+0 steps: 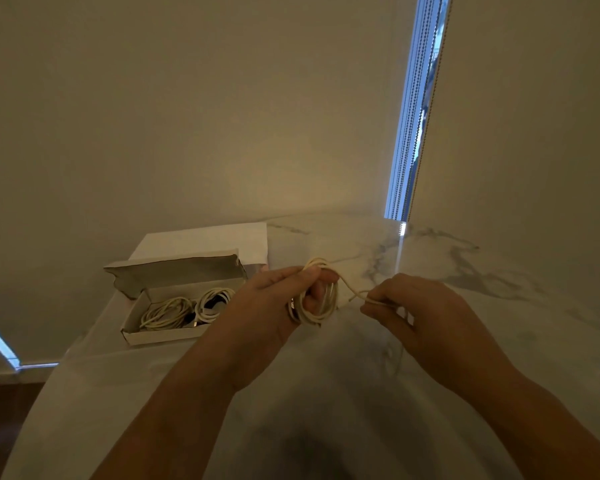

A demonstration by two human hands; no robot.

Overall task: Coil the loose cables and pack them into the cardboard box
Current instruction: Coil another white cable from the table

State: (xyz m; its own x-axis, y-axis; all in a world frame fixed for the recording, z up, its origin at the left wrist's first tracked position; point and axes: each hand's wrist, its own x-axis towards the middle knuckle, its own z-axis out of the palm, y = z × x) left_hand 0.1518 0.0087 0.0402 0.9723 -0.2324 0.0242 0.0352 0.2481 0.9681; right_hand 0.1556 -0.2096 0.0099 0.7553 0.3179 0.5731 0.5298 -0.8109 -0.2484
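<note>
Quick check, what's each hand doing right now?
Left hand: grips the coil of white cable.
Right hand: pinches the cable's loose end.

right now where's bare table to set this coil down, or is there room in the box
Bare marble table lies right of the right hand, out to the wall. The cardboard box is crowded: two coiled cables fill most of its floor. The left hand holds the coil.
</note>
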